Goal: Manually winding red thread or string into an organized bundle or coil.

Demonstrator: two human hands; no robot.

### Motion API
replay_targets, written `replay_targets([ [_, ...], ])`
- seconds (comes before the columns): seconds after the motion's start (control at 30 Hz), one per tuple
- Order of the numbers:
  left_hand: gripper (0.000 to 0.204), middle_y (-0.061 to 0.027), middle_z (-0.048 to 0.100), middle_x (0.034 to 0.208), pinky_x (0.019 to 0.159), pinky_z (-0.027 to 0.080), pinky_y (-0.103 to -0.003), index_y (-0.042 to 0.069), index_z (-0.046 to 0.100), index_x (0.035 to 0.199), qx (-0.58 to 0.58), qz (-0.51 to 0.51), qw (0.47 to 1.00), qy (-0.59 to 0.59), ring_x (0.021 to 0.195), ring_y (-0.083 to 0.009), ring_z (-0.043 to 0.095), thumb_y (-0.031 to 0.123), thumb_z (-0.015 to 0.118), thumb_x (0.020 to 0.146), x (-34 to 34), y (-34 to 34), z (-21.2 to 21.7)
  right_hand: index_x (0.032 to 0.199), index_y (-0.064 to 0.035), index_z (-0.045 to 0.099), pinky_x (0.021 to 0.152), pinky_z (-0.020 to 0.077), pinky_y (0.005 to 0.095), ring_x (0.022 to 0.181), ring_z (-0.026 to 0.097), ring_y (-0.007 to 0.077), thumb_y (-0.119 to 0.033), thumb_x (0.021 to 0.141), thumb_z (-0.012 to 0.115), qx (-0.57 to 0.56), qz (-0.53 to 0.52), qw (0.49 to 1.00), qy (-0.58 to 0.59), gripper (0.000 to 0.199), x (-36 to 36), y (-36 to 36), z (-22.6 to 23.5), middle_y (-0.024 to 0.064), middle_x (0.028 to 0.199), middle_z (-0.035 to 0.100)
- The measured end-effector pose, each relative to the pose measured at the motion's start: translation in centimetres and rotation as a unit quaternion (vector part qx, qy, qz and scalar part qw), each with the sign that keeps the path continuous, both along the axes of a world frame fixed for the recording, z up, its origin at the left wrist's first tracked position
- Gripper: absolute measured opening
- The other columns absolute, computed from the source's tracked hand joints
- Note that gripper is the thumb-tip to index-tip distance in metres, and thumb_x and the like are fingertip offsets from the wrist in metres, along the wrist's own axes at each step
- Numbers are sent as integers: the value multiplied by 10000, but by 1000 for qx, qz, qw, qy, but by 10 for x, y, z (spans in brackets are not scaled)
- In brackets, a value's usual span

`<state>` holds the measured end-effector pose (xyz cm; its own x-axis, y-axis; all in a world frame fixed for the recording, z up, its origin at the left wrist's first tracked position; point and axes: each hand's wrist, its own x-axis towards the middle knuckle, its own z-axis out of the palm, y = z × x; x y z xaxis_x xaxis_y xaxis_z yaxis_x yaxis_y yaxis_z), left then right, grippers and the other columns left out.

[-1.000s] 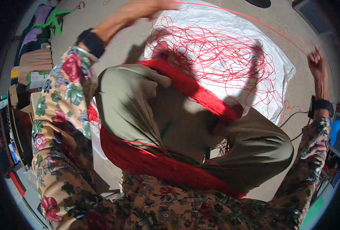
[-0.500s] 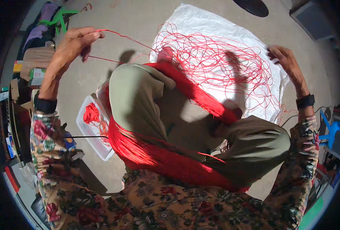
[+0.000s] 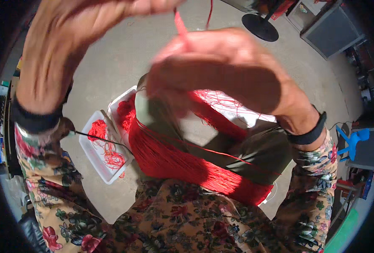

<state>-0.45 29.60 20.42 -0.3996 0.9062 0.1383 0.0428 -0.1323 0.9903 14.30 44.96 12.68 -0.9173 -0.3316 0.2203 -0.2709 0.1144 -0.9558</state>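
High at the upper left, my left hand (image 3: 68, 40) pinches a red yarn strand (image 3: 180, 23) near its fingertips; the top edge cuts part of it off. My right hand (image 3: 225, 59) is up close in the middle, touching the lower end of that strand. Motion smears its fingers, so their grip does not show. Below, a thick red skein (image 3: 166, 154) is stretched around my bent knees, with a single strand lying across its inner side. Loose red loops lie on a white sack (image 3: 237, 114), largely hidden behind my right hand.
At left on the floor, a white plastic tray (image 3: 91, 151) holds tangled red yarn, beside another white container (image 3: 112, 105) with more. A thin black rod (image 3: 100, 138) reaches over the tray. A blue stool (image 3: 352, 141) stands right; a round black base (image 3: 260, 28) sits far off.
My right hand has swung from the far right to the middle, up to the strand. My left hand has come up and closer. The view has shifted, showing more of the tray.
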Motion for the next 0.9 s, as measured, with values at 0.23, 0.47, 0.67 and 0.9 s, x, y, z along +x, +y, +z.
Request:
replay_targets([
  [0.23, 308, 8, 432, 583, 432, 398, -235, -29, 572, 1193, 21, 93, 993, -71, 455, -109, 403, 214, 539, 1007, -128, -31, -41, 986, -68, 581, 440, 285, 222, 484, 291, 40, -323, 987, 576, 35, -306, 930, -201, 256, 130, 155, -7, -88, 594, 297],
  [0.47, 233, 46, 334, 567, 396, 251, -236, 28, 534, 1174, -70, 348, 928, -111, 457, -78, 311, 166, 399, 1044, -225, -34, -124, 884, -103, 568, 455, 298, 247, 502, 372, 50, -377, 924, 657, 47, -539, 791, -284, 291, 368, 289, -47, -69, 603, 391],
  [0.67, 237, -7, 499, 653, 435, 316, -253, 41, 540, 1174, -112, 395, 904, -117, 538, -134, 446, 197, 462, 1014, -221, 67, -163, 1099, -77, 665, 503, 308, 240, 517, 346, 56, -415, 941, 614, 9, -665, 673, -324, 376, 455, 323, -122, -82, 637, 399],
  [0.9, 452, -146, 694, 939, 683, 551, -314, -46, 587, 1208, -189, 6, 980, 55, 799, -224, 661, 288, 680, 917, -124, 206, -216, 878, -136, 590, 480, 244, 233, 506, 297, 63, -333, 925, 653, -134, -554, 768, -292, 211, 210, 317, -179, -85, 620, 321],
])
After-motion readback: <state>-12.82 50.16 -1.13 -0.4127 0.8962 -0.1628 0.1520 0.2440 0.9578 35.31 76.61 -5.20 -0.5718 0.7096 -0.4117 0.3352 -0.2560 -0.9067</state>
